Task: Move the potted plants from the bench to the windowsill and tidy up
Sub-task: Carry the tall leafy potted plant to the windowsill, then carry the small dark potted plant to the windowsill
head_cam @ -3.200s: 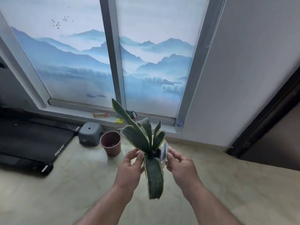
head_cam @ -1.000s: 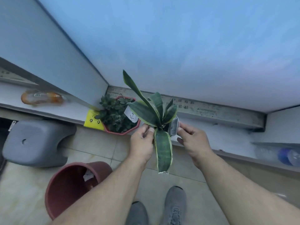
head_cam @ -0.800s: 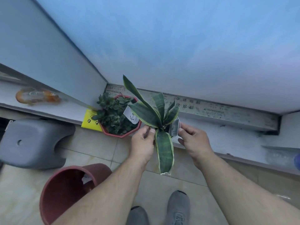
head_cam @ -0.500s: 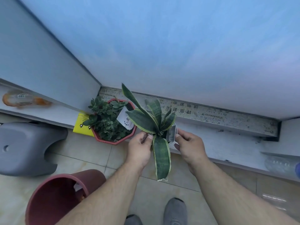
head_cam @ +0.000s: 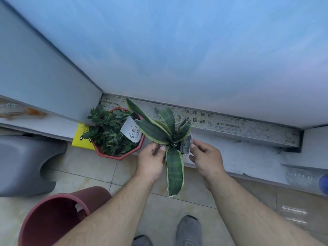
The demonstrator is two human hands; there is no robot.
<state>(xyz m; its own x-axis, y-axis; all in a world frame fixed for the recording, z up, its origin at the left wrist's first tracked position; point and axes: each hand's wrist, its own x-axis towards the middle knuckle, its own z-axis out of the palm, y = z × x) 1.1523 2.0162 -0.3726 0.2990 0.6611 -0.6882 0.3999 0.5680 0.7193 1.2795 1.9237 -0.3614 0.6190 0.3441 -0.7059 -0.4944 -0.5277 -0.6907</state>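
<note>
Holding the snake plant (head_cam: 169, 132) between both hands, we have it right at the front edge of the windowsill (head_cam: 248, 157), and whether its pot is down on the ledge or a touch above it we cannot tell, because the leaves and our fingers hide the base. Our left hand (head_cam: 150, 162) curls round the near-left side of the small pale pot, thumb up at the rim. Our right hand (head_cam: 206, 157) does the same on the other side, thumb and forefinger pinching at the rim and the label (head_cam: 186, 144) tucked there.

Here is the worry: if the pot sits too close to the lip, that long leaf drooping out over the floor could drag it forward and tip it onto the tiles once we let go. We judge it wants to go deeper, toward the metal window track (head_cam: 230, 125).

Second risk, on the left: the red pot (head_cam: 118, 134) of small-leaved greenery stands just beside us, already hanging a little over the edge, and the snake plant's longest leaf crosses above it. A sideways nudge from our left knuckles could shove it off.

The clear bottle (head_cam: 305, 178) lies well apart on the right.
</note>
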